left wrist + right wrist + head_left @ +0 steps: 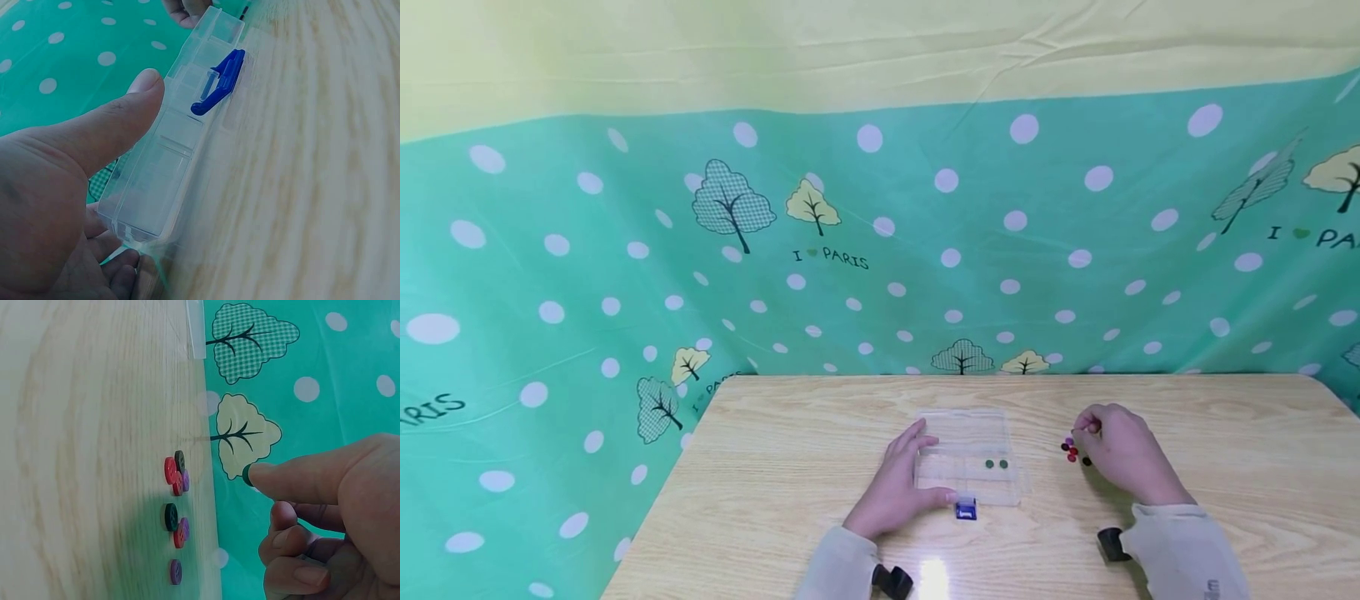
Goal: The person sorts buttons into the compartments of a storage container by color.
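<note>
A clear plastic compartment box (940,475) with a blue latch (966,509) at its front lies on the table. Two green buttons (989,464) are in its right part. My left hand (901,487) holds the box at its left side, thumb along the front edge beside the latch and fingers around the side. To the right of the box, my right hand (1123,446) pinches a dark green button (247,475) between thumb and forefinger, above the tabletop. Under and beside it lie several loose buttons: red buttons (170,470), purple buttons (185,480) and dark buttons (171,517).
The wood-grain table (760,500) runs back to a green dotted curtain (910,275) with printed trees. Black wrist straps (1112,544) show at both sleeves.
</note>
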